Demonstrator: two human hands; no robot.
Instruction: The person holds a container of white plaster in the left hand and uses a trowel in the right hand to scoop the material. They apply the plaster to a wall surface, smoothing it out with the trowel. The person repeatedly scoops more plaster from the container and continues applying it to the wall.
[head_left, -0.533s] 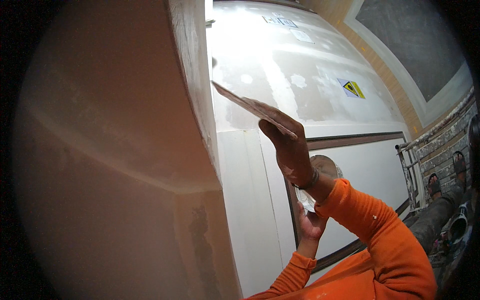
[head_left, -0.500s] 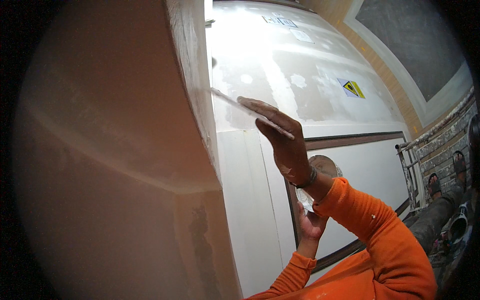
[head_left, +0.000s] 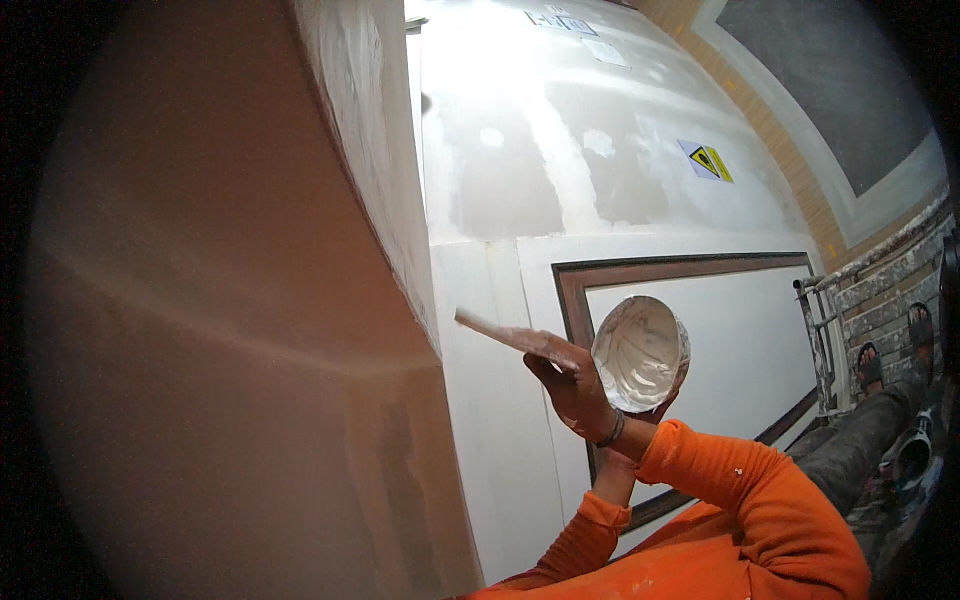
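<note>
Putty knife (head_left: 510, 338) sits clamped in the right hand (head_left: 578, 392), blade angled toward the wall corner (head_left: 425, 300); left hand (head_left: 640, 408), mostly hidden, props up a filler bowl (head_left: 640, 352) close by for reloading, probably.

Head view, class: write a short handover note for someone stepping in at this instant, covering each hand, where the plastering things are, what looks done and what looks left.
Right hand: shut on the putty knife, blade pointing left toward the wall corner, not clearly touching it.
Left hand: mostly hidden behind the right wrist, holding up the round bowl of white filler.
Done: white filler patches and bands show on the wall panel ahead; the corner edge looks coated.
Left: the filler patches look unsanded; the bowl still holds some filler. The lower corner cannot be judged from here.
</note>
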